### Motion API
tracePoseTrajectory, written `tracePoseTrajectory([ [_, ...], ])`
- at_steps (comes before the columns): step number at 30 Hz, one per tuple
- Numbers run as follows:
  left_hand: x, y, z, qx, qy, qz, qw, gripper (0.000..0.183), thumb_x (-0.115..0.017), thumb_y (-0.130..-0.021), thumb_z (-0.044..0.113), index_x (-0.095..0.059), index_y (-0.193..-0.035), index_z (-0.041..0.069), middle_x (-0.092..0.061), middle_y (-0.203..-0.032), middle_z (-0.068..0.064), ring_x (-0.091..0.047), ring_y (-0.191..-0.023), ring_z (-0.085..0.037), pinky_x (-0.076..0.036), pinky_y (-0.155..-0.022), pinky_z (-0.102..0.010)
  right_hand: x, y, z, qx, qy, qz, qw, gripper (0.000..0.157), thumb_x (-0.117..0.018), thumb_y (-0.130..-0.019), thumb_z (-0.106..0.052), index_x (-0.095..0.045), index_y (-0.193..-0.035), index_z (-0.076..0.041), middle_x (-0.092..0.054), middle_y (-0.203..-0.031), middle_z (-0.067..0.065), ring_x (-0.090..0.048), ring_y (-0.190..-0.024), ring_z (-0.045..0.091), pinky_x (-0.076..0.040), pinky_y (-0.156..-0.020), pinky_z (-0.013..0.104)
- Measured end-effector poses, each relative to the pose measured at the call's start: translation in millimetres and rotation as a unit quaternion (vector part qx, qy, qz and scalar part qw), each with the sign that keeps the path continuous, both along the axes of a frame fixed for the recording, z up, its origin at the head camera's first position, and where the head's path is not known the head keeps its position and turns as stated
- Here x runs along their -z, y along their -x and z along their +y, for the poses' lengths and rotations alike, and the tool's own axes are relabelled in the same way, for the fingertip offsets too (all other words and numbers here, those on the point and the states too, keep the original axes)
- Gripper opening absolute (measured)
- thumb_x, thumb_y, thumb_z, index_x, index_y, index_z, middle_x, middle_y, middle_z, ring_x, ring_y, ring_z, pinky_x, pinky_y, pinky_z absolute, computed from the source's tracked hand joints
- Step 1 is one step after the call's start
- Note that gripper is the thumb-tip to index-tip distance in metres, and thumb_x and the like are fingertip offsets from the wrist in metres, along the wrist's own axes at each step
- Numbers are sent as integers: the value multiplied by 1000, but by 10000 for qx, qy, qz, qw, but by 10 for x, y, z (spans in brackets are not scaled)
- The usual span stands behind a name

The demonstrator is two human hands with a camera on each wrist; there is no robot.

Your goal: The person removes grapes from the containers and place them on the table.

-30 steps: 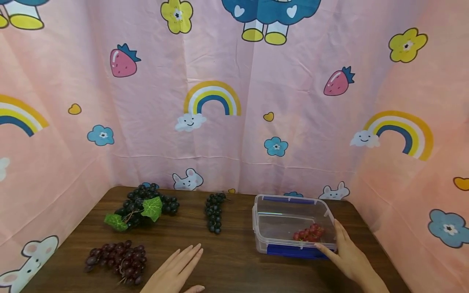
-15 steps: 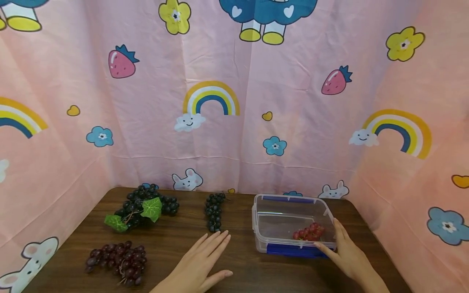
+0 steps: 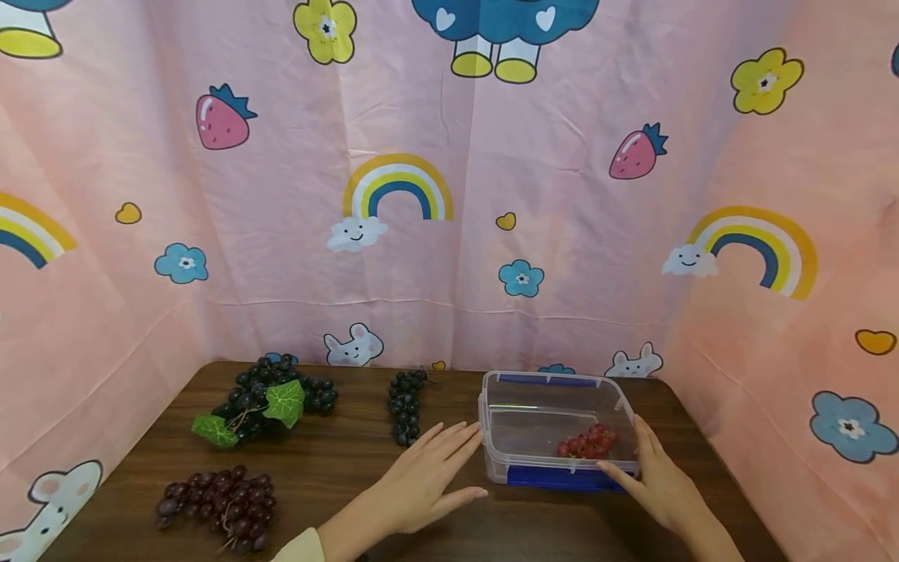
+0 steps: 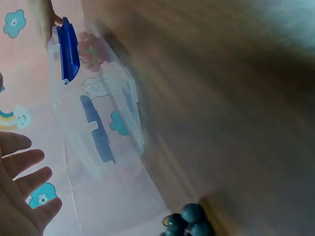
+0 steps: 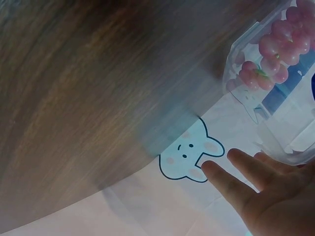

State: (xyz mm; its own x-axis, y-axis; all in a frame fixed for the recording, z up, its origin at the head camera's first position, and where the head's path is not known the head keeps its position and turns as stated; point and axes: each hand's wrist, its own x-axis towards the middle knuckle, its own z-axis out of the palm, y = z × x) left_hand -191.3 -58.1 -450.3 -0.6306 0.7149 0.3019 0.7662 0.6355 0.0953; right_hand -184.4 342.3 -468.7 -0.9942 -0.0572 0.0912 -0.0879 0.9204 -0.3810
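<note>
A clear plastic food container (image 3: 534, 425) with blue clips stands at the right of the table, a small bunch of red grapes (image 3: 588, 442) inside it. My right hand (image 3: 663, 484) is at its front right corner, thumb by the front and fingers along the right side; in the right wrist view the fingers look straight. My left hand (image 3: 428, 480) reaches to the container's left side with straight fingers and holds nothing. Whether its fingertips touch the wall I cannot tell. In the left wrist view the fingers look apart from the container (image 4: 83, 113).
Behind the left hand lies a narrow bunch of black grapes (image 3: 405, 406). Farther left are a larger black bunch (image 3: 253, 398) with green leaves and a dark red bunch (image 3: 218, 503). A pink printed curtain (image 3: 393, 273) stands around the brown wooden table (image 3: 330, 476).
My left hand has moved right and forward, from near the dark red grapes to the container's left side. My right hand has stayed at the container's front right corner.
</note>
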Motion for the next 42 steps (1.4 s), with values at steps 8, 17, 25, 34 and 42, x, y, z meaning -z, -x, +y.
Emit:
tracePoseTrajectory([
  [8,-135,242,244,329,179,-375,9986,74,-43,-110,58,-39,-163,7,-42,-167,-10,-40,-154,-27,-31,-125,-53,-10,4,0,18,0,-142,9999,110,-62,-100,-63,-8,-163,9,-20,-164,42,-50,-132,64,-49,-93,76],
  [17,-311,497,534,535,802,-593,9936,73,-40,-111,58,-33,-167,11,-38,-169,-7,-36,-156,-22,-29,-127,-49,-55,-4,22,9,15,-78,10000,109,-63,-100,-61,-8,-163,10,-21,-163,43,-52,-131,63,-50,-91,76],
  [25,-425,625,731,778,932,-968,9879,72,-37,-112,57,-30,-167,10,-36,-170,-8,-36,-156,-24,-29,-128,-44,7,-3,25,-26,-10,115,9999,109,-64,-100,-62,-12,-163,10,-23,-163,43,-50,-132,64,-49,-92,76],
  [34,-612,787,1073,1017,997,-822,9864,71,-39,-112,56,-36,-165,9,-40,-168,-8,-40,-155,-23,-32,-126,-36,-5,19,10,29,32,-87,10000,109,-63,-100,-62,-10,-164,9,-20,-165,41,-53,-130,62,-52,-90,73],
  [42,-667,965,1326,1018,1175,-1000,9828,72,-40,-111,58,-36,-165,10,-41,-167,-10,-39,-155,-23,-32,-126,-36,-11,-3,0,30,63,-55,10000,108,-64,-100,-60,-11,-163,10,-22,-164,42,-53,-131,62,-53,-91,72],
])
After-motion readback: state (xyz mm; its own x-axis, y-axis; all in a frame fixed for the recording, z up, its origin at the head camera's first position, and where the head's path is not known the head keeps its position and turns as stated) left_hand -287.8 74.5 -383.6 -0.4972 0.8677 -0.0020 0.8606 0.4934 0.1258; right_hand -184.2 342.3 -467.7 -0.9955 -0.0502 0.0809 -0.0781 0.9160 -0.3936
